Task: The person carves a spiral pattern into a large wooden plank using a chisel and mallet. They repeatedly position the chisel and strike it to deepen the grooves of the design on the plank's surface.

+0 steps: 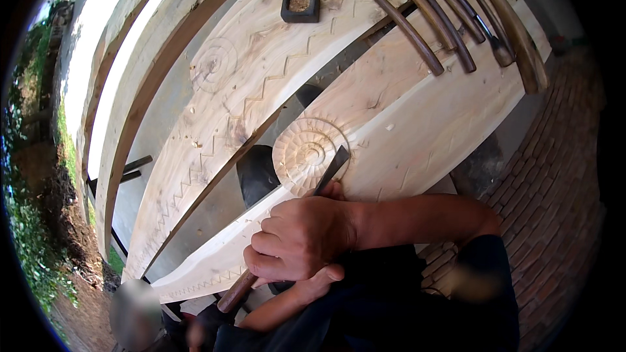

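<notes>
**Right hand on chisel, blade at the carved rosette**

Right hand [297, 231]: fingers fully curled round the chisel [333, 171], fist closed, no gap. Handle butt sticks out below the fist toward the person; dark flat blade points the other way.

Chisel position: blade over the near board [424, 140], tip at the right-hand rim of the rosette [293, 146]. Can't tell if the edge is touching wood.

Rosette: ringed, scalloped relief, mid-length on the near board, up against its edge facing the far board [244, 29]. Zigzag line also cut along the near board's lower-left end.

Left hand [321, 280]: mostly hidden under the right hand and wrist, thumb visible below. Can't tell how far its fingers are open or whether they hold anything.

Far board: beside the near one, narrow gap between. Long zigzag [266, 79] runs along it, faint ringed circle [215, 62] close to its outer edge. Small black square dish [300, 6] toward its upper end, brownish stuff inside.

Wood-handled tools [405, 31]: row across both boards' upper-right ends, handle ends on the near board.

Brick floor [528, 189] past the near board's right edge.
</notes>
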`<state>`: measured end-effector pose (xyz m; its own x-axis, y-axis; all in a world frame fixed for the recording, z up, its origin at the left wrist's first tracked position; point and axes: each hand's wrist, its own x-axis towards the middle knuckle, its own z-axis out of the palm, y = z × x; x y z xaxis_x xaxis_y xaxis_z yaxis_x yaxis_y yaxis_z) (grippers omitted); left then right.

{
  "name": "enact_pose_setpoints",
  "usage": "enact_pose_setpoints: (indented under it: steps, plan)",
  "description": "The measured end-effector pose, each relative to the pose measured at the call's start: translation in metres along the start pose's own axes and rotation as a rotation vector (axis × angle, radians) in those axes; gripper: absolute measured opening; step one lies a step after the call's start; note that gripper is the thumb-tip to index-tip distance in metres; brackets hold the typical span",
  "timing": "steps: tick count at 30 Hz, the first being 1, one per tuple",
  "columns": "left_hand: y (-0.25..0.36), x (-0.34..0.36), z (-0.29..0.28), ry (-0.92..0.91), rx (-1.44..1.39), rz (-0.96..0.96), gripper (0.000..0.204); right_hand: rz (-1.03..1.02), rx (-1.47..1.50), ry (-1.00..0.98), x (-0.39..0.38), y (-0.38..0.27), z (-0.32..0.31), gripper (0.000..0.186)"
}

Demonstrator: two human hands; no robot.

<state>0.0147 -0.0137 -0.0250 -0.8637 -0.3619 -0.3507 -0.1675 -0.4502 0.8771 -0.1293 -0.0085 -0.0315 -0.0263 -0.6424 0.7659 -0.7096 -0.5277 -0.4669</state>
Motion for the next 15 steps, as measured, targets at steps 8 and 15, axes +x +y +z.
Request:
enact_pose_setpoints:
  steps: [8, 15]
  plan:
    - [0.006, -0.018, -0.023, -0.127, 0.397, 0.286, 0.076, 0.509, -0.409, -0.112, -0.007, -0.041, -0.077, 0.015]
    - [0.039, 0.025, -0.017, -0.434, 0.741, 0.739, 0.043, 1.008, -0.552, 0.737, -0.085, -0.133, -0.177, 0.066]
